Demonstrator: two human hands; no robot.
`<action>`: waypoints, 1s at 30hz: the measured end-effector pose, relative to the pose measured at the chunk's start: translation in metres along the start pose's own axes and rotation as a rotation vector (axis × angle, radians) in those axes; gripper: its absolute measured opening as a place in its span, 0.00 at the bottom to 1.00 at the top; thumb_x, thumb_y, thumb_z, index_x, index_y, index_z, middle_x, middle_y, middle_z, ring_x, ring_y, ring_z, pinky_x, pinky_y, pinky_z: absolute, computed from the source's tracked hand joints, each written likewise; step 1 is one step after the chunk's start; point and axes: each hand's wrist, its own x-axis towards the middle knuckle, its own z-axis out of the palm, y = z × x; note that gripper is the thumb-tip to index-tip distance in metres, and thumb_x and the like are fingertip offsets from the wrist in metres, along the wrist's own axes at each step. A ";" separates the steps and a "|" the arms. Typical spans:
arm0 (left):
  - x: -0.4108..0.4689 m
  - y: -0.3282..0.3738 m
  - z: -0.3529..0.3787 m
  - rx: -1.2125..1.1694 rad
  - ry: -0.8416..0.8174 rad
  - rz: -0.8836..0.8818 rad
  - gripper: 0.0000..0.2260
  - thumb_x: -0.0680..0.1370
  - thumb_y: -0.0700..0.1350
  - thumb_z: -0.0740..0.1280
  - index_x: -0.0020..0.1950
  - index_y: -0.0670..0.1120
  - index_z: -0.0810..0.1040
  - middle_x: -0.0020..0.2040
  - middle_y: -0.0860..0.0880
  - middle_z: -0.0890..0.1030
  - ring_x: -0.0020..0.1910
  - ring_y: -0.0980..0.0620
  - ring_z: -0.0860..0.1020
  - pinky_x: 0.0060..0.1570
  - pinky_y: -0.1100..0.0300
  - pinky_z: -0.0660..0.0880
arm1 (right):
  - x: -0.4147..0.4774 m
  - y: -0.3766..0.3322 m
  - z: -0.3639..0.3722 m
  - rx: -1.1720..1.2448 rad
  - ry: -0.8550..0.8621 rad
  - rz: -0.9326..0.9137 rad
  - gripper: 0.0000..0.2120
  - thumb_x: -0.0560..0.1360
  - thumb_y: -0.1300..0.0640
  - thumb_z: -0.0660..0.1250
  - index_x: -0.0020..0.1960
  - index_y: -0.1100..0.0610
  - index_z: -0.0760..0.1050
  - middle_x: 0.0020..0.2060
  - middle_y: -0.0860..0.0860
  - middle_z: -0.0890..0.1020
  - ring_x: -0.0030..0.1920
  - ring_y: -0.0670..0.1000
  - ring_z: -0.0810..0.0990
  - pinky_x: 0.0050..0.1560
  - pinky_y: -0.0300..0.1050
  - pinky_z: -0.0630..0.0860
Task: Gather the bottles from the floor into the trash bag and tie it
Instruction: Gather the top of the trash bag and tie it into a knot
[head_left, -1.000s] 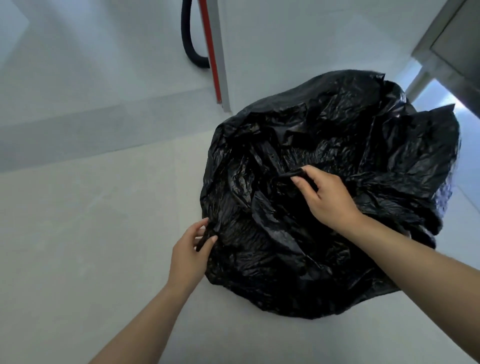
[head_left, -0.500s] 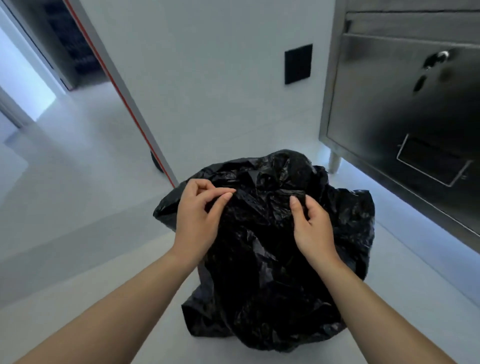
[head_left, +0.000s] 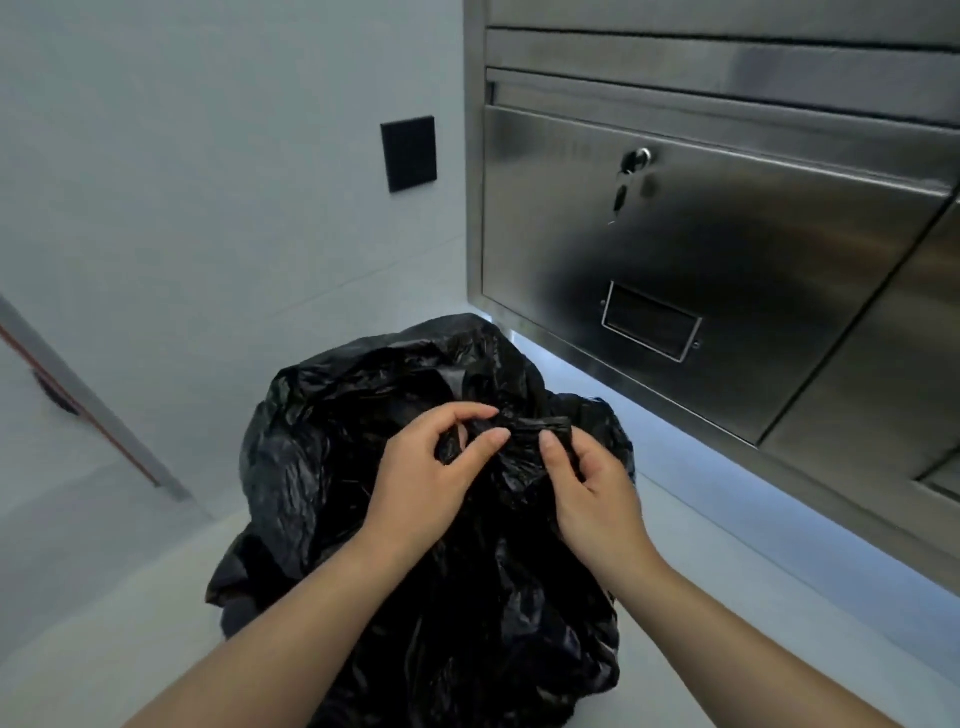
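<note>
A crumpled black trash bag (head_left: 322, 467) stands bulging on the pale floor in front of me. Its contents are hidden and no bottles show on the floor. My left hand (head_left: 426, 478) pinches a gathered strip of the bag's rim between thumb and fingers at the top. My right hand (head_left: 592, 493) grips the other gathered strip just to the right. The two strips meet between my fingertips, a few centimetres apart, where the plastic is twisted into a short dark band.
A stainless steel cabinet (head_left: 727, 260) with a key in its lock (head_left: 636, 161) stands close on the right, raised above the floor. A white wall with a black plate (head_left: 409, 153) is behind the bag. A door frame (head_left: 93, 410) runs along the left.
My hands came together from the bag's opposite edges to its top, pulling both rim strips inward. The view rose from the floor toward the wall and cabinet.
</note>
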 end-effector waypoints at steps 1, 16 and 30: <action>0.002 0.001 0.000 0.007 -0.005 0.027 0.06 0.70 0.57 0.69 0.44 0.57 0.81 0.34 0.58 0.78 0.37 0.62 0.76 0.40 0.74 0.68 | 0.000 -0.003 0.002 0.000 -0.030 -0.003 0.09 0.78 0.47 0.59 0.48 0.46 0.78 0.43 0.39 0.83 0.45 0.38 0.80 0.42 0.27 0.72; 0.027 -0.006 -0.063 0.000 0.330 0.020 0.08 0.76 0.49 0.67 0.37 0.54 0.76 0.33 0.57 0.77 0.37 0.65 0.76 0.40 0.77 0.67 | 0.032 -0.028 0.049 -0.169 -0.161 -0.305 0.04 0.73 0.55 0.70 0.48 0.51 0.79 0.44 0.42 0.80 0.48 0.42 0.79 0.50 0.30 0.71; 0.001 -0.014 -0.079 0.031 0.313 -0.027 0.02 0.76 0.52 0.66 0.45 0.56 0.74 0.36 0.57 0.77 0.39 0.62 0.75 0.43 0.74 0.68 | 0.017 -0.038 0.067 -0.056 -0.157 -0.213 0.09 0.74 0.54 0.68 0.54 0.46 0.80 0.50 0.37 0.82 0.55 0.34 0.77 0.57 0.28 0.69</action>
